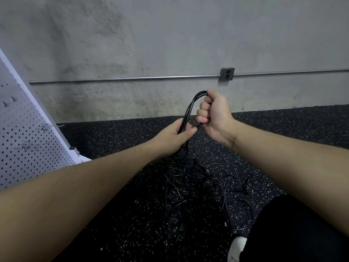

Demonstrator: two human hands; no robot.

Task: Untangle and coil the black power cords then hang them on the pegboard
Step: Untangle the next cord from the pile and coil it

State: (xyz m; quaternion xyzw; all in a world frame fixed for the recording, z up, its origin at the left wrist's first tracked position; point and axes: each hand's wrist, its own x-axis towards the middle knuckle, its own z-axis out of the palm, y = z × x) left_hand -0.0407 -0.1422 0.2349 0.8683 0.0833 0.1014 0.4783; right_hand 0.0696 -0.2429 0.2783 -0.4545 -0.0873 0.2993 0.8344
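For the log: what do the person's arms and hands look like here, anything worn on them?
Both forearms are bare up to the frame edge: no sleeves show. The left hand and right hand wear no gloves, and no rings, watch or wristband are visible on the sides facing the camera. No markings show.

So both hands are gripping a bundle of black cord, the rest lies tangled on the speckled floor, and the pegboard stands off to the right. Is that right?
Not quite. The head view shows the pegboard on the left, not the right. The rest holds: the left hand and right hand grip the black cord bundle, with the tangled cords on the speckled floor.
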